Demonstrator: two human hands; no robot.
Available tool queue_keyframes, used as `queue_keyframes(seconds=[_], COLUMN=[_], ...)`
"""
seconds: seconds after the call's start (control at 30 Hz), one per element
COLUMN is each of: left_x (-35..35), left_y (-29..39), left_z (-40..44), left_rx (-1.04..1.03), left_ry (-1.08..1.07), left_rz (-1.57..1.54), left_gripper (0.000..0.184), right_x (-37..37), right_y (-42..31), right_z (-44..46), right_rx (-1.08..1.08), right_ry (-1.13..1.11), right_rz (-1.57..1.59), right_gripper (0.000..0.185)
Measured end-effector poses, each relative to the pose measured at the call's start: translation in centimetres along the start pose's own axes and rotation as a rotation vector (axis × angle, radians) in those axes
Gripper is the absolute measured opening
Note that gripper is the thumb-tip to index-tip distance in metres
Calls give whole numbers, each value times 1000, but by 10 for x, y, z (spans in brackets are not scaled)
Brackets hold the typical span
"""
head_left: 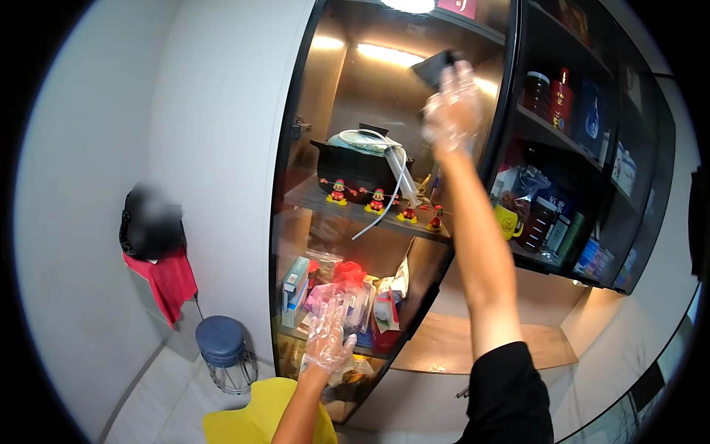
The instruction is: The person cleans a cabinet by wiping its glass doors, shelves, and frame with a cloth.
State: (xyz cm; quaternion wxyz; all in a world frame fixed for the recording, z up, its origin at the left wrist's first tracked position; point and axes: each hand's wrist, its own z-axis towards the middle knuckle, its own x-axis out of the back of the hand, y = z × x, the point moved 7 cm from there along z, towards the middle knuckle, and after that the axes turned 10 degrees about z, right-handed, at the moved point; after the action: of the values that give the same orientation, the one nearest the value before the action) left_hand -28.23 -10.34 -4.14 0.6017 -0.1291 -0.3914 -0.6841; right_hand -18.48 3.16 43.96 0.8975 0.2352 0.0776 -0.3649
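Plastic-gloved right hand [452, 115] holds 1 black cloth [433, 70], left hand [329, 340] splayed below 4 figurines [377, 200].

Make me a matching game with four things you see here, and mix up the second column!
Things:
1. Stool
2. Pot
3. Mug
4. Right hand

Clues:
A. Yellow
B. Raised, with a dark cloth
C. Blue
D. Black, behind small figures

Right pairs: 1-C, 2-D, 3-A, 4-B
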Motion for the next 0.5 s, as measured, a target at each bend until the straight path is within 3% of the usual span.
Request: queue_keyframes(seconds=[0.13, 0.17, 0.2, 0.27, 0.37, 0.4, 0.43, 0.47, 0.5], left_x=[-29, -36, -42, -38, -37, -34, -31, -27, -25], left_y=[16, 19, 24, 36, 42, 47, 50, 51, 52], left_z=[-3, -5, -8, -15, -17, -11, -6, -4, -4], left_rx=[-40, -34, -28, -95, -135, -136, -138, -160, -179], left_ry=[-80, -98, -115, 29, 29, 17, 8, 27, 50], left_rz=[-6, -27, -49, -46, -57, -71, -85, -83, -84], left_gripper=[78, 78, 78, 78, 77, 76, 76, 76, 75], right_x=[29, 42, 54, 64, 93, 85, 73, 77, 78], right_y=[-143, -168, -183, -206, -184, -162, -134, -114, -93], right_z=[-127, -162, -210, -286, -274, -269, -245, -188, -143], right_rx=[470, 387, 510, 686, 875, 860, 601, 591, 594], right_ry=[-353, -494, -533, -763, -963, -875, -848, -749, -725], right_rz=[540, 687, 903, 987, 966, 1061, 1119, 1159, 931], right_gripper=[34, 36, 36, 38, 38, 40, 38, 36, 29])
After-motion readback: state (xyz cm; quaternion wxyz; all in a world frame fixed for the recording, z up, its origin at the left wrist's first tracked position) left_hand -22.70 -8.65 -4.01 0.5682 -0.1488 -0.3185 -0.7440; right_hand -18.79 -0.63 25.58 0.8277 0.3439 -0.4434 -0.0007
